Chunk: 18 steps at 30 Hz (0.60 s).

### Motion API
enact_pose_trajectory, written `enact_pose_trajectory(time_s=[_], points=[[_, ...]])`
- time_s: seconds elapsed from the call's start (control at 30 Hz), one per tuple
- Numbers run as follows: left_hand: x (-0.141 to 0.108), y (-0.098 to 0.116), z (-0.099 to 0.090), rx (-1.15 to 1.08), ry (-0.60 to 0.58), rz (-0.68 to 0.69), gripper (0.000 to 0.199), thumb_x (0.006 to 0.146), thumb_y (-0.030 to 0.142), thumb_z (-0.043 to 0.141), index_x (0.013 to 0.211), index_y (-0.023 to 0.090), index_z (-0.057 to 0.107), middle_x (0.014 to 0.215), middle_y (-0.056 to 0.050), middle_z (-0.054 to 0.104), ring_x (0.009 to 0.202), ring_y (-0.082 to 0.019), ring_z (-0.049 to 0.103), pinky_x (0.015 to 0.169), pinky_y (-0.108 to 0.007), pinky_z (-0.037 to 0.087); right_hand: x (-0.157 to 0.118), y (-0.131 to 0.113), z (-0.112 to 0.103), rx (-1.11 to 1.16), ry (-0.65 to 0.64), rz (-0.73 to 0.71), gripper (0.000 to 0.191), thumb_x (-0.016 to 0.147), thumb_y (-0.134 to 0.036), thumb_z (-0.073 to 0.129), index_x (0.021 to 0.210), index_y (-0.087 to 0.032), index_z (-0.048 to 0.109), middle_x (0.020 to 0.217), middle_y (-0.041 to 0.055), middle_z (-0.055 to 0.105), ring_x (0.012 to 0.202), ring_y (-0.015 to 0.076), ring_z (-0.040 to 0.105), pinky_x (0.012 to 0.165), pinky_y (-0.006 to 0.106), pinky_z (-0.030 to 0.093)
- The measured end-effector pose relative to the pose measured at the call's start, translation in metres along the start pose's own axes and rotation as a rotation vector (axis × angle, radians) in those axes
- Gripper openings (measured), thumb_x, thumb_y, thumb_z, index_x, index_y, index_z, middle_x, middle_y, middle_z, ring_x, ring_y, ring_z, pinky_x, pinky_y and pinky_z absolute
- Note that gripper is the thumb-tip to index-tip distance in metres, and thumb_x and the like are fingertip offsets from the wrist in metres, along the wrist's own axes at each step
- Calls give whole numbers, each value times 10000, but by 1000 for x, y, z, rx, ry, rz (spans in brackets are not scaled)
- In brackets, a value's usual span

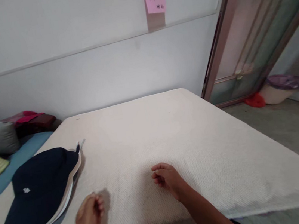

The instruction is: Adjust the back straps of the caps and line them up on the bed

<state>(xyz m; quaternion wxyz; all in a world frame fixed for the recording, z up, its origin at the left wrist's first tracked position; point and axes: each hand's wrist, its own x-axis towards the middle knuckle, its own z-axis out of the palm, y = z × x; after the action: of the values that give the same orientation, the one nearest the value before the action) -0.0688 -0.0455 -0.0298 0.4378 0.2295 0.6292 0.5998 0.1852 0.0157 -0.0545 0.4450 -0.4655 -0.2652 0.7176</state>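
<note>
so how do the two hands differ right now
The left hand is close to the dark cap, while the right hand sits farther from it, mid-cloth. The left shows its back with fingers bunched; the right rests on the white cloth, fingers curled. Both are bare and hold nothing.

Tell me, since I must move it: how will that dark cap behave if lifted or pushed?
The dark cap is probably light, being thin fabric. Its crown looks soft and may sag, while the flat brim likely stays stiff. Pushed over the textured white cloth, it should drag, not roll.
</note>
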Motion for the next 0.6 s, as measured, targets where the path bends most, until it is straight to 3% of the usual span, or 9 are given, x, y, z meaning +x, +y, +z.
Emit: enact_pose_trajectory(time_s=[0.1,0.2,0.27,0.4,0.6], points=[[-12,-9,72,-45,-204,-20,199,695,291,643,589,163,535,549,17,512,474,-88,425,417,-196,338,2,0,-1,-33,-9,3,144,631,-189,543,771,-160,554,613,14,606,501,104,539,466,220,328],[-25,-27,119,-89,-298,-78,213,711,331,626,596,177,531,554,21,499,476,-101,426,429,-216,332,4,-1,-4,-51,-6,-1,152,628,-190,539,776,-166,555,616,11,612,503,108,545,466,220,330],[-33,-41,135,-6,-332,-50,256,751,373,583,584,186,531,541,16,496,476,-117,438,447,-238,343,6,-1,-7,-76,1,-5,155,622,-178,533,774,-171,560,618,10,619,499,106,544,468,220,336],[-44,-58,150,118,-406,47,303,792,407,535,573,196,537,527,8,513,474,-131,446,464,-259,337,5,-5,-16,-140,41,-36,153,614,-145,517,752,-181,572,583,1,612,483,108,537,458,219,340],[-49,-66,176,5,-433,-53,318,784,413,527,551,197,524,522,4,511,469,-133,452,468,-266,334,0,-17,-37,-198,90,-88,138,624,-119,497,730,-178,564,534,-10,587,447,110,514,436,227,349]])
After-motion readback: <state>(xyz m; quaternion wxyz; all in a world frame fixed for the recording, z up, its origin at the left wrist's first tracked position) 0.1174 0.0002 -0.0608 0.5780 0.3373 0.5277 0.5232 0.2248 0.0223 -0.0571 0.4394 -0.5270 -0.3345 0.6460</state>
